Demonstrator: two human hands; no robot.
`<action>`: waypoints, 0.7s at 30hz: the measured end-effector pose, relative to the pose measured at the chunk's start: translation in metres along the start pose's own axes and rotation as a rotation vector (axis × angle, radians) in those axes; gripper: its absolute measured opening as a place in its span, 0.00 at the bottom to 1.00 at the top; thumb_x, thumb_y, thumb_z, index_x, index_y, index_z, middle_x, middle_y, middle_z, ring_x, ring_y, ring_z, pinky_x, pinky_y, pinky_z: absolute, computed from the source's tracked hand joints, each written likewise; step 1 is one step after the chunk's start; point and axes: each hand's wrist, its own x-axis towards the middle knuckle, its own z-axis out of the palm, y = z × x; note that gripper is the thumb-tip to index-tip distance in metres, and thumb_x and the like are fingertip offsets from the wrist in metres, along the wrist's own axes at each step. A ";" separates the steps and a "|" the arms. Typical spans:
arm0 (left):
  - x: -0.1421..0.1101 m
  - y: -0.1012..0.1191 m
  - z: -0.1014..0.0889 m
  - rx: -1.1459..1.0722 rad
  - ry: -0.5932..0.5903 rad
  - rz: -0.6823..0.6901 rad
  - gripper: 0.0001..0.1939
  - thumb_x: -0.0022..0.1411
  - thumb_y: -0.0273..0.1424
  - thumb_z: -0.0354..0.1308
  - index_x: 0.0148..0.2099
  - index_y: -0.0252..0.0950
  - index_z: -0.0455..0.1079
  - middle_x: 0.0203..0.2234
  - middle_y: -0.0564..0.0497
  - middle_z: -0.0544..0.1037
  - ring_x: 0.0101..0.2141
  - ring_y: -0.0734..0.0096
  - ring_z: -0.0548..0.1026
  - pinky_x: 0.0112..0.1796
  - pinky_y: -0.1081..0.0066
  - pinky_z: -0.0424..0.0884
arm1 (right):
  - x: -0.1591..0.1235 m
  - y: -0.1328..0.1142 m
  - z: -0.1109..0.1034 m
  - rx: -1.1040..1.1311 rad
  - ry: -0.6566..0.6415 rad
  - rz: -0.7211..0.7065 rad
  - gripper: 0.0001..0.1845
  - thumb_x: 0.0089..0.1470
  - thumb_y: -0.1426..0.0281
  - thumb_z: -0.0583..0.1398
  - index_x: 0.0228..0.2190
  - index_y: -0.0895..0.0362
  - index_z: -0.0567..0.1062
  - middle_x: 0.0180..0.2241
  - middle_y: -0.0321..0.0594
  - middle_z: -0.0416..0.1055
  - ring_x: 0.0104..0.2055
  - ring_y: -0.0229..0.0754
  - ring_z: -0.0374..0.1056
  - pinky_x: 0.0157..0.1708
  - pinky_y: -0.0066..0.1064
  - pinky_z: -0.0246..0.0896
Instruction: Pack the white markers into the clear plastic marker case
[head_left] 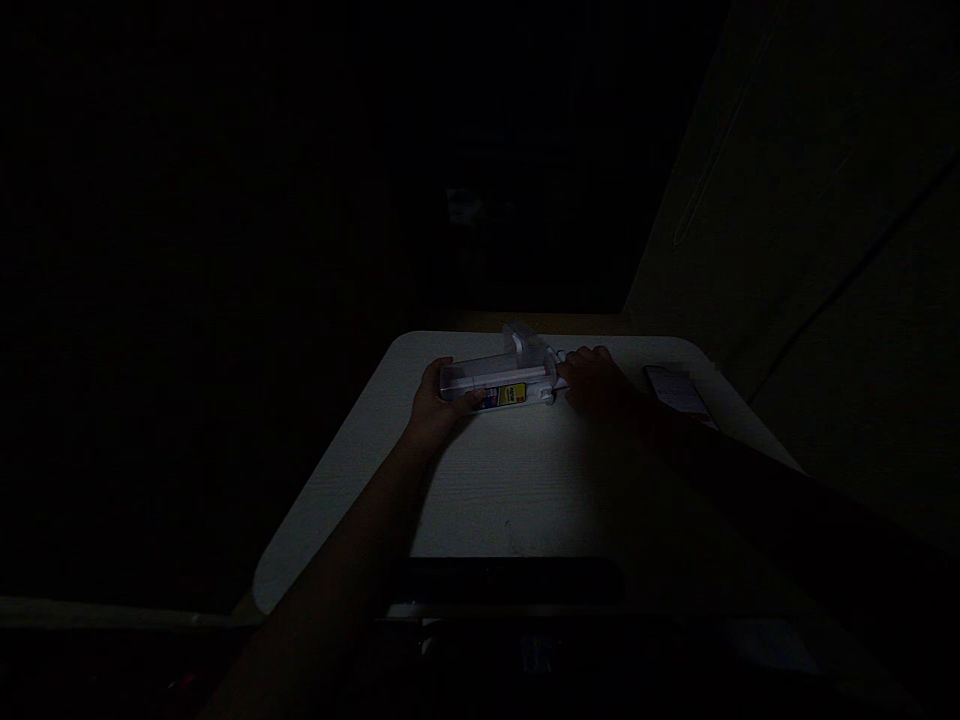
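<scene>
In dim light, a long clear plastic case (491,372) with white parts lies on its side near the far end of the white table. A yellow and dark label (512,395) shows on its near side. My left hand (441,400) is wrapped round its left end, the thumb along the near side. At the right end, my right hand (596,377) has its fingers closed on a white part (559,367) of the case. A smaller clear boxy part (519,338) sticks up behind it.
A phone-like flat dark object (675,392) lies at the table's right side. The white table (480,480) has rounded far corners. A wall (825,220) with a cable stands on the right. A dark bar-shaped thing (502,580) lies at the near edge. Much else is black.
</scene>
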 end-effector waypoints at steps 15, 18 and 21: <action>0.000 -0.001 -0.001 -0.033 0.006 -0.011 0.43 0.35 0.38 0.77 0.55 0.40 0.66 0.47 0.45 0.73 0.47 0.57 0.74 0.49 0.58 0.74 | 0.001 0.023 0.004 0.036 0.027 -0.049 0.23 0.65 0.78 0.47 0.56 0.60 0.73 0.54 0.53 0.75 0.56 0.50 0.69 0.55 0.40 0.58; -0.001 0.000 0.000 -0.017 0.014 -0.010 0.42 0.35 0.37 0.77 0.54 0.40 0.66 0.46 0.46 0.73 0.46 0.58 0.75 0.48 0.59 0.74 | -0.012 0.058 -0.002 0.020 0.040 0.043 0.22 0.64 0.78 0.48 0.54 0.63 0.74 0.54 0.57 0.74 0.57 0.54 0.68 0.56 0.44 0.59; -0.001 0.003 0.002 -0.026 0.020 -0.009 0.41 0.35 0.37 0.77 0.53 0.40 0.66 0.45 0.46 0.74 0.45 0.58 0.75 0.47 0.60 0.74 | -0.028 0.088 -0.007 -0.018 0.001 0.290 0.23 0.65 0.77 0.49 0.57 0.63 0.72 0.57 0.59 0.72 0.59 0.56 0.68 0.57 0.46 0.58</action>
